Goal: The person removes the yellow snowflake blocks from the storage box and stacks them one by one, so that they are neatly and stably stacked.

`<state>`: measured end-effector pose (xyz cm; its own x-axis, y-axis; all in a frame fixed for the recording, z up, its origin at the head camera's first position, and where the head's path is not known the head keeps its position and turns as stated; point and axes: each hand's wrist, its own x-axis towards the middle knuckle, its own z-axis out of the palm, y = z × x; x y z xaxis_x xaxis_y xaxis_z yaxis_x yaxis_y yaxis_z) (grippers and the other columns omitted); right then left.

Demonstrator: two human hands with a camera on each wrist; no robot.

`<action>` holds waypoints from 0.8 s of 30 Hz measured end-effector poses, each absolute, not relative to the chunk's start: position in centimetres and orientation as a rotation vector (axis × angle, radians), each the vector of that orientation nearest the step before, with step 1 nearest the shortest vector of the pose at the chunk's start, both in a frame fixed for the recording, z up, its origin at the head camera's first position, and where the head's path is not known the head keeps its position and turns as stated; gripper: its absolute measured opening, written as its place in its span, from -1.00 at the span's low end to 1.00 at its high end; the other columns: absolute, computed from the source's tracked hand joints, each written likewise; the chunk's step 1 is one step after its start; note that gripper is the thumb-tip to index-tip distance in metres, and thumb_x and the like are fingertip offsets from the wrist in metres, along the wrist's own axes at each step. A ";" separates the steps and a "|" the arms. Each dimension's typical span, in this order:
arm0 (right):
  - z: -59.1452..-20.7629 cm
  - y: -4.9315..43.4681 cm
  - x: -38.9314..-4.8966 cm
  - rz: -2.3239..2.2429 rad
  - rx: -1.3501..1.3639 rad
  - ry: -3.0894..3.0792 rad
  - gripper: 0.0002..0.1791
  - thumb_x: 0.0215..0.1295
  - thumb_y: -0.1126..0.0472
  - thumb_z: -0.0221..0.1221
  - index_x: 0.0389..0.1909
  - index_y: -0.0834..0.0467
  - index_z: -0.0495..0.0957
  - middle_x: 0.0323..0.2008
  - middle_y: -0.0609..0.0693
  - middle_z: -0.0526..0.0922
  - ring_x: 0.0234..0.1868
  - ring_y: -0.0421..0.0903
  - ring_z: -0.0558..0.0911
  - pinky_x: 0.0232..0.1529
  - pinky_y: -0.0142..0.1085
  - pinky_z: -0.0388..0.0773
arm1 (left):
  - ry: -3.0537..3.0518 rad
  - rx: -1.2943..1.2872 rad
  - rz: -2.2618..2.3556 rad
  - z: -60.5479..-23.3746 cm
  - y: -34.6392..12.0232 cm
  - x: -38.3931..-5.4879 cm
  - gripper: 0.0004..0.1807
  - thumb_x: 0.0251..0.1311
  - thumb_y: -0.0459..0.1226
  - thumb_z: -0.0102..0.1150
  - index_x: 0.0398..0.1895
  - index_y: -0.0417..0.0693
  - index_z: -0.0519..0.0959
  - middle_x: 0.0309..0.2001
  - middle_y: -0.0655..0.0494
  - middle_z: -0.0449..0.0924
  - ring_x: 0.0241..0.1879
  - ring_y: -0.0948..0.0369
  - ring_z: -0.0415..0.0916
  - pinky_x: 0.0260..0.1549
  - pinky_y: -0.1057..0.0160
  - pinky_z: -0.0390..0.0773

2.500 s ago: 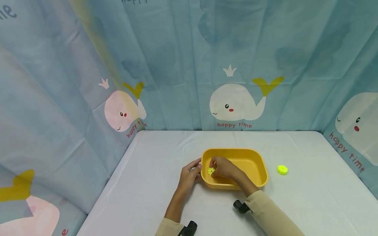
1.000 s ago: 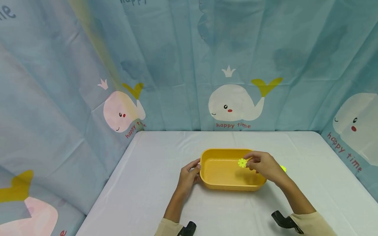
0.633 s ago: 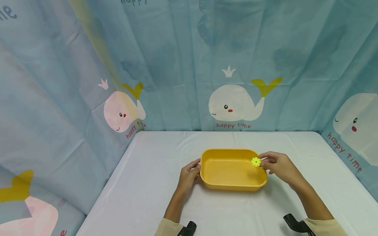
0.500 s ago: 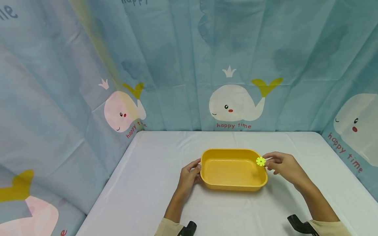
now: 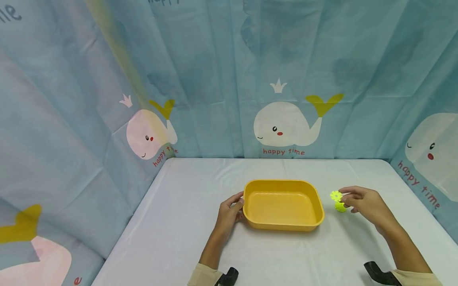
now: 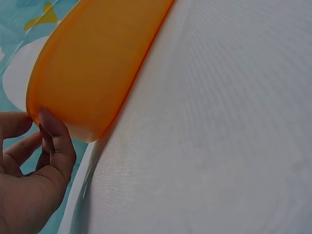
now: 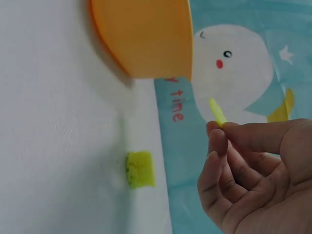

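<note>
My left hand [image 5: 228, 212] grips the left end of a yellow plastic tub [image 5: 282, 227]; in the left wrist view, thumb and fingertips [image 6: 51, 122] are at the end of its orange-looking wall. To the right of the tub, my right hand [image 5: 368, 204] pinches a thin neon-yellow notched disc [image 5: 335, 195] between thumb and fingertips. The right wrist view shows this disc [image 7: 216, 111] edge-on, raised above the table. Below it lies a short neon-yellow stack [image 7: 140, 169] of what look like similar discs, partly covered by disc and fingers in the head view.
The tub stands upright on a white-covered table [image 5: 193, 178], its bare floor showing. A blue curtain [image 5: 214, 99] printed with whales hangs behind the table and along both sides. Black cameras [image 5: 229, 276] sit on both wrists.
My right hand has lifted the disc from inside the tub and carried it right, past the rim, to over the stack. My left hand has stayed at the tub's left end.
</note>
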<state>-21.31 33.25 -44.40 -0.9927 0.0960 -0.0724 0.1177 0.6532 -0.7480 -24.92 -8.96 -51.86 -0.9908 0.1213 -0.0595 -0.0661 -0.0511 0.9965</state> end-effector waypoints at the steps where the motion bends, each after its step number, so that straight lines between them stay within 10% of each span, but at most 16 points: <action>1: -44.6 33.5 -21.3 -1.279 0.189 2.836 -0.53 0.58 0.16 0.11 0.33 0.37 0.53 -0.11 0.16 0.78 -0.17 0.00 0.68 -0.25 -0.24 0.70 | 2.070 0.060 2.188 -51.9 -9.0 -24.9 -0.53 0.54 -0.19 0.14 0.45 -0.08 0.55 0.11 -0.07 0.49 -0.19 0.20 0.60 -0.28 0.37 0.63; 24: -47.2 36.6 -22.4 -1.282 0.330 2.725 -0.48 0.54 0.18 0.11 0.32 0.47 0.48 -0.10 0.18 0.75 -0.21 -0.06 0.69 -0.31 -0.24 0.70 | 2.069 0.062 2.182 -51.9 -9.0 -24.9 -0.52 0.55 -0.18 0.14 0.46 -0.07 0.54 0.13 -0.10 0.49 -0.20 0.20 0.61 -0.25 0.35 0.64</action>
